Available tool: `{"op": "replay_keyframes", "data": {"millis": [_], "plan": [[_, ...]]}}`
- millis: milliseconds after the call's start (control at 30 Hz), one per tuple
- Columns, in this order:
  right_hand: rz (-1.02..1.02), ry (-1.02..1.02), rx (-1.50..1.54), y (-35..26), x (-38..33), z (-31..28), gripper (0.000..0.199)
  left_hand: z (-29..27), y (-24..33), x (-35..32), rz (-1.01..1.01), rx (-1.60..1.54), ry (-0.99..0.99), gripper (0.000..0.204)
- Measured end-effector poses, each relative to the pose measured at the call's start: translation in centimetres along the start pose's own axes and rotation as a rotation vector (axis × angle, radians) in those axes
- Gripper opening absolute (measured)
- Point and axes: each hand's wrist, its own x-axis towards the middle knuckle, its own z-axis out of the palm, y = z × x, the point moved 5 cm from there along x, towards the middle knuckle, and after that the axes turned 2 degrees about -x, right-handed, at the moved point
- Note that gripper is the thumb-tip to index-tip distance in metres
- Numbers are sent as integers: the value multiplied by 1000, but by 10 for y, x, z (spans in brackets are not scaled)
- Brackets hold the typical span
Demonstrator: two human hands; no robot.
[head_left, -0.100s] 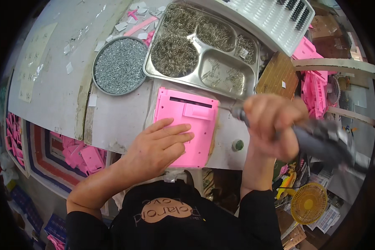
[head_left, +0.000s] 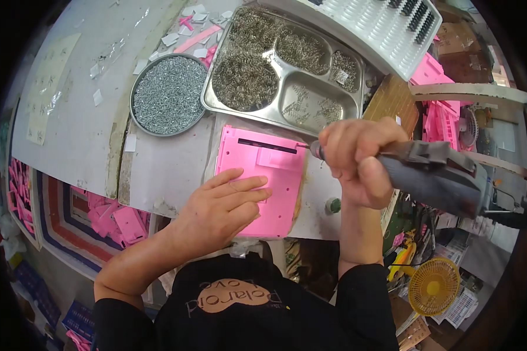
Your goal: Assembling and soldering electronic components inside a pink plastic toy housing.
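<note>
A flat pink plastic housing (head_left: 280,202) with a dark slot near its far end lies on the table in front of me. My left hand (head_left: 223,203) rests flat on its left side, fingers stretched out and pressing on the surface. In my right hand (head_left: 360,161) is a grey electric screwdriver (head_left: 439,180), tilted sideways with its body extending to the right. Its thin bit reaches the housing's far right corner, at a hole there. Whether a screw sits under the tip is too small to tell.
Beyond the housing stands a compartmented steel tray (head_left: 256,110) of small springs. Left of it is a round dish (head_left: 168,134) of silver screws. A white ribbed rack (head_left: 372,29) stands at the back right. A small green bottle (head_left: 333,205) and a yellow fan (head_left: 433,286) are to the right.
My right hand and the screwdriver have moved left and slightly up, bringing the bit onto the housing's corner. My left hand and the housing stay in place.
</note>
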Motion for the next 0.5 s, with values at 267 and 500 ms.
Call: {"op": "replay_keyframes", "data": {"millis": [267, 500], "plan": [[59, -1, -68, 19, -5, 4, 19, -1, 1, -5, -13, -55, 1, 18], [-38, -143, 53, -27, 5, 33, 23, -2, -3, -8, -90, -185, 238, 17]]}}
